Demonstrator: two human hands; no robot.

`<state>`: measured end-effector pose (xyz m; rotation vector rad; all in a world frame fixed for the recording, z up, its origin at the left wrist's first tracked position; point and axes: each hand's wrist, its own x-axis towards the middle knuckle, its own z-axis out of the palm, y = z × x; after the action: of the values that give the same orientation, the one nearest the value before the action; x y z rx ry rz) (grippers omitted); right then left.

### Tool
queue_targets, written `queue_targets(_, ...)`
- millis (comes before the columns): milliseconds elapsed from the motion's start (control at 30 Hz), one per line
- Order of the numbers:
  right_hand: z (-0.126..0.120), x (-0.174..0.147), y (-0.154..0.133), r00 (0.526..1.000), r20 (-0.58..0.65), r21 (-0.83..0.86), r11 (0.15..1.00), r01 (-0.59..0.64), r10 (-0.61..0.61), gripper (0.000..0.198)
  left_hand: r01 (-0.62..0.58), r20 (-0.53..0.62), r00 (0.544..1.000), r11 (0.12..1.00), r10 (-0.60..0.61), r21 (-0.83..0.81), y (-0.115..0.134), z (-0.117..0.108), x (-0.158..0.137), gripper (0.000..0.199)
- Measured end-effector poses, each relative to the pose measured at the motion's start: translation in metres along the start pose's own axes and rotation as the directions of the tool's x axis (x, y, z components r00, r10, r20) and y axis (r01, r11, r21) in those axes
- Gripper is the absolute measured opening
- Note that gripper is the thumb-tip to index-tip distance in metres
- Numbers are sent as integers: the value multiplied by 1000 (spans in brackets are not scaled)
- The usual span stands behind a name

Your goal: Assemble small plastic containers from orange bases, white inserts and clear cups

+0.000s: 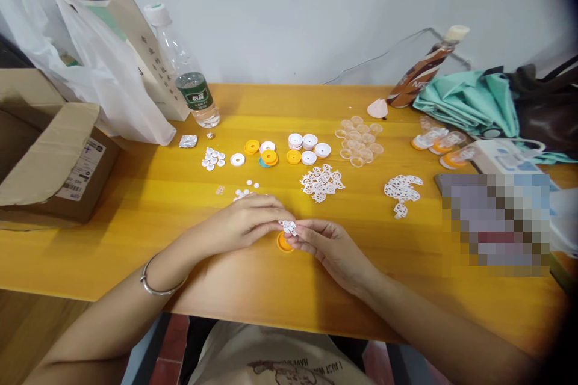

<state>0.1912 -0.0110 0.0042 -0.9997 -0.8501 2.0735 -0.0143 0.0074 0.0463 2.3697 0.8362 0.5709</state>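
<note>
Between my two hands is a small white openwork plastic piece (289,227). My left hand (253,219) pinches it from the left, and my right hand (327,246) grips it from the right with thumb and fingers. Just beneath my fingertips an orange round cap (284,243) lies on the table, partly covered by the right fingers. Beyond my hands is a pile of white openwork pieces (321,182). A second group of similar white pieces (401,187) lies farther right. Small white discs (244,194) show behind my left hand, which hides some of them.
White and orange round caps (295,141), clear plastic rings (359,141) and white knobs (213,159) sit across the table's back. A water bottle (196,93), cardboard box (67,156) and bags stand left. A brown drink bottle (424,69), green umbrella (469,99) and blurred flat object (497,222) are right.
</note>
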Motion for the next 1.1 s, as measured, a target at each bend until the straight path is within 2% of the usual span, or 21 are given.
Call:
queue_targets(433, 4, 1, -2, 999, -51, 14, 1000, 14, -14, 14, 23, -21, 1000, 1000, -23, 17, 2, 5, -1, 25)
queue_targets(533, 4, 1, -1, 996, -79, 12, 999, 38, -37, 13, 53, -71, 996, 998, -54, -22, 1, 9, -1, 28)
queue_targets(600, 4, 2, 0, 994, -100, 15, 998, 54, -52, 13, 118, -132, 982, 986, -133, -120, 0, 12, 0, 33)
queue_targets(667, 4, 2, 1, 990, -118, 13, 997, 76, -74, 15, 195, -166, 955, 945, -244, -263, -1, 16, 1, 32)
queue_targets(800, 3, 2, 1, 987, -114, -19, 993, 113, -115, 17, 276, -144, 908, 821, -393, -499, 0, 24, 5, 20)
queue_targets(900, 2, 2, 1, 988, -96, -72, 991, 117, -124, 16, 279, -134, 885, 738, -446, -614, -1, 28, 7, 17)
queue_targets(1100, 0, 3, 2, 984, -60, -182, 971, 156, -169, 12, 276, -57, 866, 570, -497, -773, -3, 33, 9, 14)
